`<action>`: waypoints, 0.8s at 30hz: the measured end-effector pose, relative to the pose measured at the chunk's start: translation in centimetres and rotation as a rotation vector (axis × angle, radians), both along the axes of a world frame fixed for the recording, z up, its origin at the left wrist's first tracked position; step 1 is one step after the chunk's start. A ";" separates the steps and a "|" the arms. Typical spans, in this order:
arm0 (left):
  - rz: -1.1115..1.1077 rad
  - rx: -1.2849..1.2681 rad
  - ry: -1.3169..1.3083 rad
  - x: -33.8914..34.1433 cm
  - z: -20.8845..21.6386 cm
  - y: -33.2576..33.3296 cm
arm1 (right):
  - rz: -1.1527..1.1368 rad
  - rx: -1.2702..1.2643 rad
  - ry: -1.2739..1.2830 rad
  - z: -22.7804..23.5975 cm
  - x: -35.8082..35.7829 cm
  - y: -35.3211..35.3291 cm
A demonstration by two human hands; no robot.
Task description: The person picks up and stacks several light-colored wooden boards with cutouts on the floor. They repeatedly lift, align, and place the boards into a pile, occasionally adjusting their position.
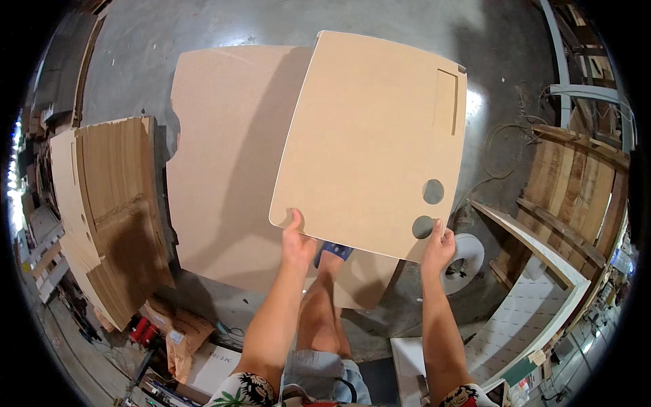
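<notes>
Nearest, the left hand (298,247) grips the near-left corner of a tan panel (366,136), thumb flat on the upper face; the right hand (437,249) pinches the near edge toward the right corner, its thumb just beside the lower round hole. Both sets of fingers are closed on the board, though most of those beneath are hidden. The panel is held out over the right part of a larger brown sheet (217,136) that lies on the floor (156,41); the shadow across that sheet suggests it is lifted clear.

It looks like fibreboard: stiff, flat, probably light enough for two hands, yet broad, so the far end would want to dip. The smooth face may slide under dry thumbs, and the corners could chip. Gripping wide along the near edge seems sound; the two holes near the right edge could offer another hold.

The panel has rounded corners, pale edges and a narrow groove toward its far-right corner. The sheet is matte, with a notched left edge. Beside that edge stands a stack of layered boards (119,169); off to the right lie rough, grainy planks (569,173).
</notes>
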State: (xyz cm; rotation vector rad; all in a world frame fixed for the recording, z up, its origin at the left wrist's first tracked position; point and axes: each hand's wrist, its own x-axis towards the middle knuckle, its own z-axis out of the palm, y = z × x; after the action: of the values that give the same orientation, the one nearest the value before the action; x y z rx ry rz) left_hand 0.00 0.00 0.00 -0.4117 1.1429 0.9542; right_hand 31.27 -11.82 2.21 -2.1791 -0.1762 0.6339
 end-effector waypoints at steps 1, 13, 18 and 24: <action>-0.009 0.003 0.008 -0.1 0.1 -0.4 | 0.001 0.002 -0.018 -0.5 0.0 -0.6; -0.192 -0.034 0.141 -1.4 -4.5 -1.4 | 0.011 -0.122 0.102 -7.8 -0.6 -1.4; -0.209 -0.128 0.169 -1.8 -6.8 -1.6 | 0.038 -0.158 0.116 -8.9 0.6 -1.6; -0.200 -0.122 0.179 -0.8 -8.3 -2.8 | 0.055 -0.207 0.103 -9.6 2.8 -1.0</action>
State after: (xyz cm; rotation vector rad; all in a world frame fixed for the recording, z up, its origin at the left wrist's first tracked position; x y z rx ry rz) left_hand -0.77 -2.78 -8.32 -0.3068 1.3826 0.7596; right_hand 34.08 -12.83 -7.44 -2.3392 -0.1211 0.8248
